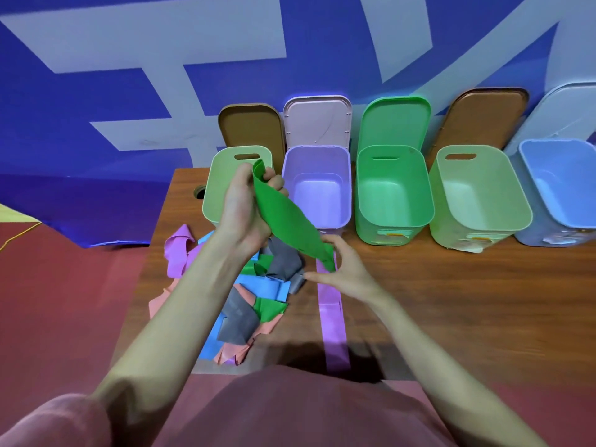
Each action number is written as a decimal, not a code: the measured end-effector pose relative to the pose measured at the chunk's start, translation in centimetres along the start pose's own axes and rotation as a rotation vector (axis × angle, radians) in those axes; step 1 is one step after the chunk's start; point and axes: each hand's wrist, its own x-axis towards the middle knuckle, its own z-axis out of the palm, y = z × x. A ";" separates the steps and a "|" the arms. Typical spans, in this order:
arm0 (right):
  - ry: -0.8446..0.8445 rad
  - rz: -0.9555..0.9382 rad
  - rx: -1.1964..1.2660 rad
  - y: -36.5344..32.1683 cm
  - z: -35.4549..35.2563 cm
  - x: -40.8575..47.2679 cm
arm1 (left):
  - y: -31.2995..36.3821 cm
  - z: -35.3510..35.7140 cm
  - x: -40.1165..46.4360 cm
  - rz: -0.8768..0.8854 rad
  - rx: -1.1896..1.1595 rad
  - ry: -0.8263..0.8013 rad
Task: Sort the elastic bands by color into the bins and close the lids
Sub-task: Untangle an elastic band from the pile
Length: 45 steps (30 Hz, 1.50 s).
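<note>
A wide green elastic band [287, 217] is stretched between my hands above the table. My left hand [245, 204] grips its upper end in front of the pale green bin [214, 195]. My right hand [345, 269] pinches its lower end. Below my left arm lies a pile of bands [258, 295] in blue, grey, green, pink and purple. A long purple band [332, 317] lies flat toward the table's near edge. Open and empty stand the purple bin [317, 188], green bin [392, 191], second pale green bin [477, 195] and blue bin [561, 182].
Every lid stands raised behind its bin against the blue and white wall: brown [251, 127], pink [317, 121], green [395, 121], brown [483, 117] and pale blue [561, 114]. The wooden table [467, 301] ends at the left near a round cable hole [200, 191]. Red floor lies beyond.
</note>
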 end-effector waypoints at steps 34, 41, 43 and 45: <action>0.264 0.177 0.390 1.8 -5.9 -5.2 | -2.8 -7.1 1.8 -0.067 0.031 0.412; 0.349 0.411 0.554 2.3 -6.1 -5.2 | -3.8 -6.2 1.0 -0.164 -0.065 0.387; 0.363 0.447 0.720 2.0 -6.1 -5.1 | -4.2 -6.2 1.0 -0.176 -0.074 0.379; 0.389 0.459 0.774 1.9 -6.1 -4.8 | -4.5 -6.1 0.9 -0.192 -0.067 0.350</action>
